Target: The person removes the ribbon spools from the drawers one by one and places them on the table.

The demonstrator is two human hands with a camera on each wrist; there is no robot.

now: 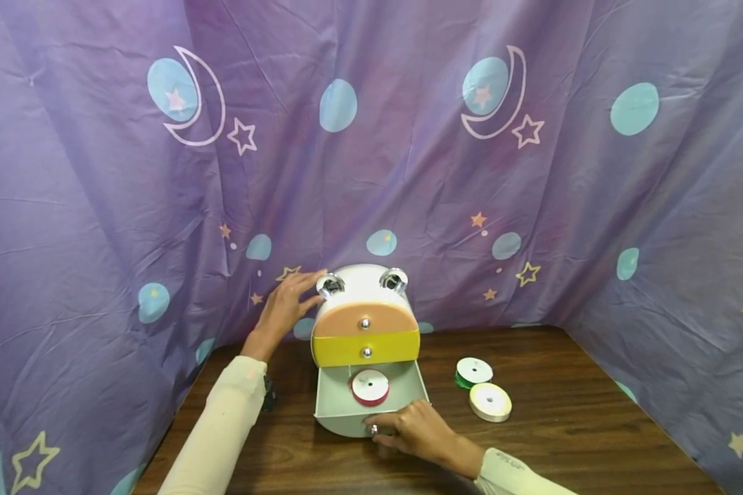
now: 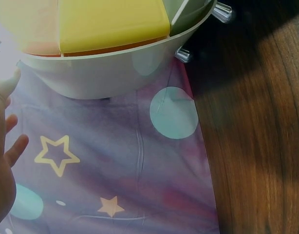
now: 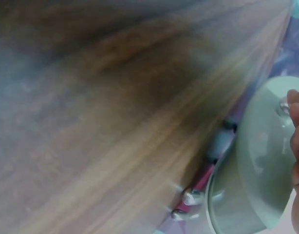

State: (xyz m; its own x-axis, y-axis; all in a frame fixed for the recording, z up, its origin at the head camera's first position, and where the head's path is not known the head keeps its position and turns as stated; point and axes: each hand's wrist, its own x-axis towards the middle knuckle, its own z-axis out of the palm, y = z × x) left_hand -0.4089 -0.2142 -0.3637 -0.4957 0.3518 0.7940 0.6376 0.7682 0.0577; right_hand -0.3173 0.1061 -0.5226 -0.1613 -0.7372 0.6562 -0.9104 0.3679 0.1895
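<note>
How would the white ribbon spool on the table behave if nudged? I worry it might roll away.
The white ribbon spool lies flat on its side face, so a nudge would probably slide it, not roll it. It looks light, likely card and ribbon. Stood on edge, it might roll toward the green spool.

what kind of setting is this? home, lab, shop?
Likely a staged recording booth, not a lived-in room: a purple moon-and-star cloth walls in a wooden table on three sides, and only a small drawer cabinet and ribbon spools sit there.

Staged recording booth: moon-and-star purple sheet (image 1: 99,172) draped around wooden table (image 1: 594,426).
</note>
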